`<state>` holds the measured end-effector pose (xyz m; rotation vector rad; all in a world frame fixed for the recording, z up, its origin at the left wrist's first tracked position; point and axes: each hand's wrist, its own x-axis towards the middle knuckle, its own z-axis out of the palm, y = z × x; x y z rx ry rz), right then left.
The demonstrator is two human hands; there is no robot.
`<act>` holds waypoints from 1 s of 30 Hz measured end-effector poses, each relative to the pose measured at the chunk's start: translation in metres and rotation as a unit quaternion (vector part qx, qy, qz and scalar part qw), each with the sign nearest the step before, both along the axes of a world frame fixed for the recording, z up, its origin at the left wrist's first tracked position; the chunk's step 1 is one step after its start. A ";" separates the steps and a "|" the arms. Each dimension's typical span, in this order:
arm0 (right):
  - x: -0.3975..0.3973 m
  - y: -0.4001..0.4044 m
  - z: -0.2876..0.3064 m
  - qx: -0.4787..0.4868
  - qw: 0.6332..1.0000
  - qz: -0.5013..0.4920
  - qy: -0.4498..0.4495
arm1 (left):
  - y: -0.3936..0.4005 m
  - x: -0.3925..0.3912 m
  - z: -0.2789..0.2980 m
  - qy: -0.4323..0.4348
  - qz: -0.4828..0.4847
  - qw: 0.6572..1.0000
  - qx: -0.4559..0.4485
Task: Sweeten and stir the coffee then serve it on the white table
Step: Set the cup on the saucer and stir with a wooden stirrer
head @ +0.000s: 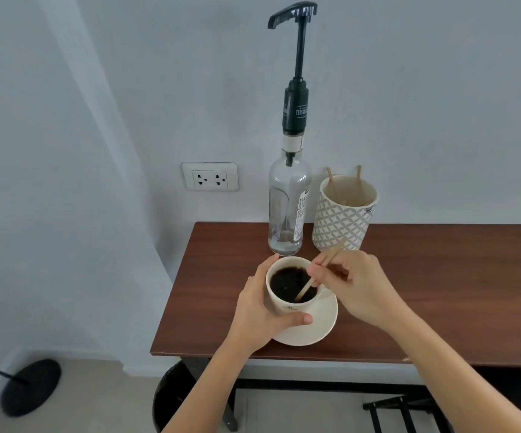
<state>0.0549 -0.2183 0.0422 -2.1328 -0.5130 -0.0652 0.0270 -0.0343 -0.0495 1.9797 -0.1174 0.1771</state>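
A white cup (287,303) full of black coffee (290,284) stands on a white saucer (321,323) near the front edge of the brown tabletop (440,292), toward its left end. The person's left hand (262,307) is wrapped around the cup's left side, thumb lying across the front wall just above the saucer, fingers curled round the far rim. The right hand (356,285) is closed in a pinch on a thin wooden stick (312,279), thumb and fingertips pressed together on its upper part; the stick slants down to the left and its lower end dips into the coffee (the top end is a blur in front of the patterned holder).

Behind the cup, at the back edge by the wall, stands a clear glass bottle (287,207) with a tall black pump (296,57) on top, its spout pointing left; only a little clear liquid sits at the bottom. Just beside it on the right is a white and grey patterned holder (340,220) with a few more wooden sticks (331,179) leaning inside. A double wall socket (210,176) sits on the wall to the left of the bottle, above the table's left end.
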 end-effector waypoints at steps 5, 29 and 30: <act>0.013 0.011 -0.007 0.018 0.997 -0.041 -0.066 | 0.000 -0.001 0.001 0.000 0.004 1.000 0.006; 0.016 0.017 -0.005 -0.001 0.996 -0.011 -0.083 | 0.000 -0.001 0.000 -0.013 0.003 1.000 0.003; 0.020 0.013 -0.003 -0.017 0.995 -0.026 -0.098 | 0.000 -0.001 0.000 -0.015 0.003 1.000 0.002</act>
